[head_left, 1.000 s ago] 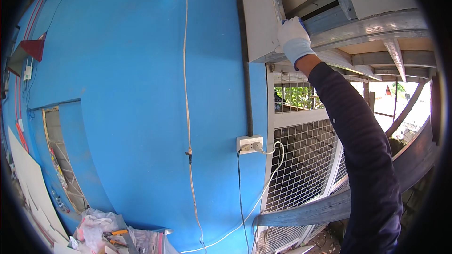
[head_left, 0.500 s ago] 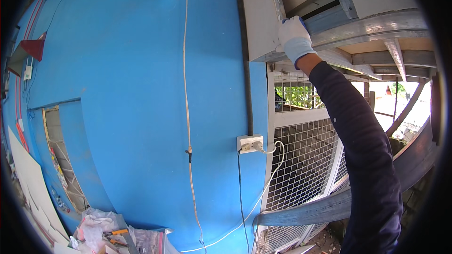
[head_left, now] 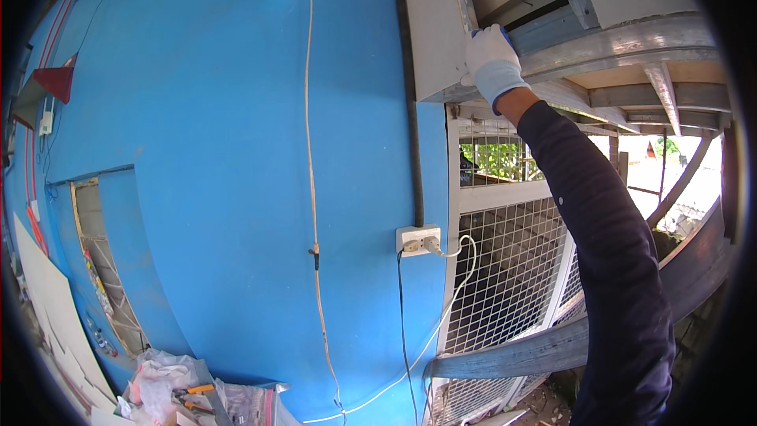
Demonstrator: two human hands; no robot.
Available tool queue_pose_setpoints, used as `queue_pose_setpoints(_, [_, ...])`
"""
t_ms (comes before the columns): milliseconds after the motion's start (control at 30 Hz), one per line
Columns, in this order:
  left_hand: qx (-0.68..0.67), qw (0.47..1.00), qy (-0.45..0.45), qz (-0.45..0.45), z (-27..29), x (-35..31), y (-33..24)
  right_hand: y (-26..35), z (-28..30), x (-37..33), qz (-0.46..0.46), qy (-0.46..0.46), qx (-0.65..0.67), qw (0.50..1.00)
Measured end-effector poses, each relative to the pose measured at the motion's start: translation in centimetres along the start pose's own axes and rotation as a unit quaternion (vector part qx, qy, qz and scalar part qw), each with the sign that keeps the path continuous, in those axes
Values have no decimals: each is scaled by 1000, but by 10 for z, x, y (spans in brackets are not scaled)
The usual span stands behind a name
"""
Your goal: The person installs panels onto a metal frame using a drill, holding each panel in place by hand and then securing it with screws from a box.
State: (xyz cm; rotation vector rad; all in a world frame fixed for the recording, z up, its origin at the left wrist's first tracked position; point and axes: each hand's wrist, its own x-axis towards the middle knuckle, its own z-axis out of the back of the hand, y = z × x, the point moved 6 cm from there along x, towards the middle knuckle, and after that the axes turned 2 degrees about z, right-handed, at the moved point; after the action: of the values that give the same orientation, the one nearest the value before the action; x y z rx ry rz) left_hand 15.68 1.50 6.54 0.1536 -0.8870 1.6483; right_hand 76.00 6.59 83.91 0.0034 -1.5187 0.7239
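My right hand [head_left: 492, 59], in a white knit glove with blue showing at the fingers, reaches up at the upper right. Its fingers are closed round the edge of a grey metal frame [head_left: 615, 51] at the corner of an opening between pale panels. The fingertips are mostly hidden behind the back of the hand. A white panel [head_left: 438, 28] stands just left of the glove. A dark sleeve covers my right arm, which comes up from the lower edge. My left hand is not in view.
Left of the frame is a blue wall [head_left: 229, 213] with a hanging cable [head_left: 310, 150] and a double power socket [head_left: 418, 241] with plugged-in cords. White wire mesh [head_left: 505, 268] lies below the frame. A curved metal beam [head_left: 512, 353] crosses the lower right. Plastic bags [head_left: 162, 386] and orange-handled tools sit lower left.
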Motion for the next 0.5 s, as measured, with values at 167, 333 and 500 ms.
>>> queue_pose_setpoints(167, [-4,1000,-6,-9,-5,-1,5,2,6,-3,16,18,-11,1000])
queue_pose_setpoints(333, [-6,999,-23,-31,0,0,-1,3,0,0,20,13,-17,1000])
queue_pose_setpoints(500, [-20,1000,-16,-16,0,1,0,-2,-5,1,-1,6,7,1000])
